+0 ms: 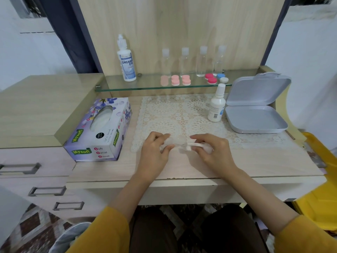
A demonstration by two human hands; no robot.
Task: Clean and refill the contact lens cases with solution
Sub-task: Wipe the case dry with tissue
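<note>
My left hand pinches the left end of a clear contact lens case just above the lace mat. My right hand holds a folded white tissue against the case's right well. A small white solution bottle stands on the mat at the right. On the glass shelf stand a large solution bottle, several pink lens cases and red, blue and white cases.
A tissue box lies to the left of the mat. An open grey tray box sits at the right. Several clear small bottles line the shelf's back. A yellow object is at the far right edge.
</note>
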